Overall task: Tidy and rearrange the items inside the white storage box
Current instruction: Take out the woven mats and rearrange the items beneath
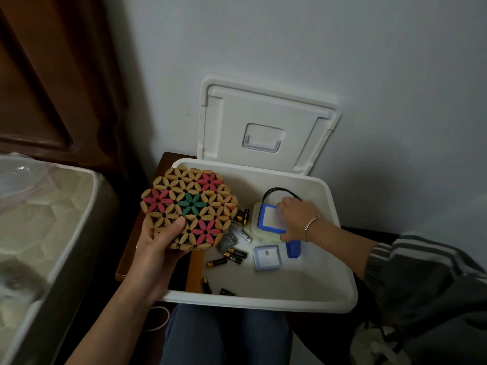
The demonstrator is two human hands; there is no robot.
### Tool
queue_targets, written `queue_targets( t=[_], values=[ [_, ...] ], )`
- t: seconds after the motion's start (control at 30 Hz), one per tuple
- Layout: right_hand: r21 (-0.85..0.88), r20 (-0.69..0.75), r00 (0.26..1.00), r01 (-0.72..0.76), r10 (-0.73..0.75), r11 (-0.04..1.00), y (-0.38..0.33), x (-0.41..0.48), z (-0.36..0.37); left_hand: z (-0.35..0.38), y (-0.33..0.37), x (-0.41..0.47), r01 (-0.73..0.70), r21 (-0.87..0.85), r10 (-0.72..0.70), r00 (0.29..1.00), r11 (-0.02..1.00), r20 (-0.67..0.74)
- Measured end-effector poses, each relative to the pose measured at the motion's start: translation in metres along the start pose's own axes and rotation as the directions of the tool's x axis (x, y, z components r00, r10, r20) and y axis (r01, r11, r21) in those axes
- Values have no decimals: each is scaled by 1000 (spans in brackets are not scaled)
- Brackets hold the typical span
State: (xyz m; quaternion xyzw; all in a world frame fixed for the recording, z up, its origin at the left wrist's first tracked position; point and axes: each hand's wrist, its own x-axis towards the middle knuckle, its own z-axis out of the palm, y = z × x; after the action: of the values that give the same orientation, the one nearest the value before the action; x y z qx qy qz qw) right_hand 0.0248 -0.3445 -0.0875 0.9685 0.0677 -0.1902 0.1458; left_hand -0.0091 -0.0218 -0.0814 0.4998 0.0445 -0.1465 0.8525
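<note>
My left hand (158,243) clamps the woven flower-pattern trivet (189,210) above the left edge of the white storage box (340,272), my right hand (296,218) grips the blue-framed card holder (271,219) inside it, near loose batteries (232,255) whose labels I cannot read.

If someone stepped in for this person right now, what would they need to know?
Left hand: holds the flower-patterned mat above the box's left edge.
Right hand: inside the white storage box, fingers on the blue-framed card atop a pale case.
Loose on the box floor: batteries, a small square case, a blue piece.
Lid is open. Nothing looks sorted yet.
</note>
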Motion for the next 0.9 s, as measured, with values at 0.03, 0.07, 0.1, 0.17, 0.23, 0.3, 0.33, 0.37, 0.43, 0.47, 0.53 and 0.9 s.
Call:
queue_targets(
  t=[0.03,0.07,0.1,0.17,0.23,0.3,0.33,0.37,0.43,0.47,0.53,0.9],
  values=[
    [-3,5,1000,0,0,1000,-1,2,2,0,0,0,1,1,-1,1000,1000,-2],
    [-7,7,1000,0,0,1000,-2,5,4,1,1,0,3,0,-3,1000,1000,-4],
    [-11,8,1000,2,-2,1000,-3,7,4,1,1,-1,5,-1,-5,1000,1000,-7],
    [-4,19,1000,10,-10,1000,-2,9,5,1,0,-1,3,1,-3,1000,1000,-9],
    [27,25,1000,15,-16,1000,-1,10,7,1,0,-1,-4,10,4,1000,1000,-13],
    [74,11,1000,5,-6,997,0,7,10,2,1,-2,-9,22,10,1000,1000,-14],
    [79,0,1000,5,-5,997,0,6,11,3,1,-2,-9,26,9,1000,1000,-13],
    [64,-12,1000,12,-11,998,0,4,13,4,1,-2,-7,28,7,1000,1000,-14],
    [13,-31,999,31,-31,999,-1,1,15,4,2,-2,1,28,0,1000,1000,-20],
    [-6,-33,999,40,-40,999,-1,0,16,4,2,-2,1,28,-1,1000,1000,-19],
    [-32,-28,998,57,-57,998,-2,-2,18,3,2,-2,-2,25,2,1000,1000,-14],
    [-7,-18,995,94,-94,996,-1,-8,27,3,2,-2,-3,43,4,1000,999,-16]
  ],
)
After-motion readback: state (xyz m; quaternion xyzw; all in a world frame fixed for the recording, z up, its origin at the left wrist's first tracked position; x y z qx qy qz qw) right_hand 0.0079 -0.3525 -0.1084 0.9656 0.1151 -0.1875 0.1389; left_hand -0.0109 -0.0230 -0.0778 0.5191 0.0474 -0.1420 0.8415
